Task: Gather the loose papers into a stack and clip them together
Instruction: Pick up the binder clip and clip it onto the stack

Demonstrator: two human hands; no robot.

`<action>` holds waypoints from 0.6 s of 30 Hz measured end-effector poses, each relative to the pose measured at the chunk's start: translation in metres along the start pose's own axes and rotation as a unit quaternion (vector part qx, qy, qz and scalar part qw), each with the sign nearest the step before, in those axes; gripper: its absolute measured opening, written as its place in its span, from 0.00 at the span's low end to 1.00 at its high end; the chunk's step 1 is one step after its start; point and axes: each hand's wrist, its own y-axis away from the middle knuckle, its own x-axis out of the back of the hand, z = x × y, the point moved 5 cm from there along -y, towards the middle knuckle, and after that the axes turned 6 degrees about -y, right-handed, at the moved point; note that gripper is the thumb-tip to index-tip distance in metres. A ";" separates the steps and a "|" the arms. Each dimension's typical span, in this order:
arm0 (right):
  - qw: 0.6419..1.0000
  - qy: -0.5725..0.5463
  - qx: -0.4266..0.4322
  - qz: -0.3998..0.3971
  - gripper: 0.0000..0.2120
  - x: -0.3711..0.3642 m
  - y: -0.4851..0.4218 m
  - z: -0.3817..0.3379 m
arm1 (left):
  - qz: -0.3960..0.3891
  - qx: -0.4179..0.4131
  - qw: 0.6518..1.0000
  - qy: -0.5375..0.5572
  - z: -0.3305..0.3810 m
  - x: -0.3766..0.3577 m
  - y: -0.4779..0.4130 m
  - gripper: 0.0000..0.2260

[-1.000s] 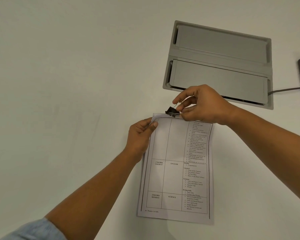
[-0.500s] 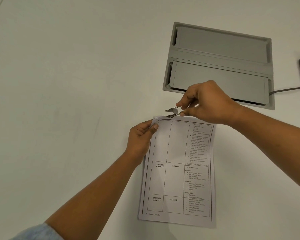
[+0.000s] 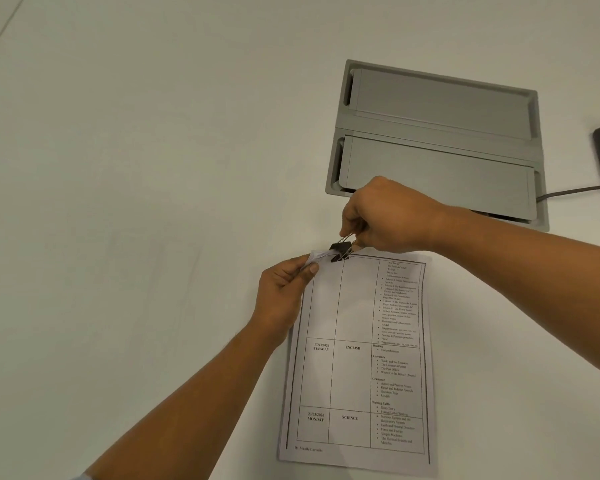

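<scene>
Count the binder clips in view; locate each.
1: the black binder clip at the top edge of the paper stack, near its left corner, pinched by the right hand. Another could hide inside a hand.

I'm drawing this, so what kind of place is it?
Probably an office or meeting room: a white table with a built-in grey cable hatch, and printed papers getting a binder clip.

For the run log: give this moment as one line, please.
left hand: pinches paper stack corner | right hand: pinches binder clip wires | binder clip: at stack top edge
</scene>
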 end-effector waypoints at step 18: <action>0.746 -0.610 -0.240 0.117 0.27 -0.091 0.099 0.116 | 0.002 0.043 0.999 0.031 0.003 0.003 0.001 0.07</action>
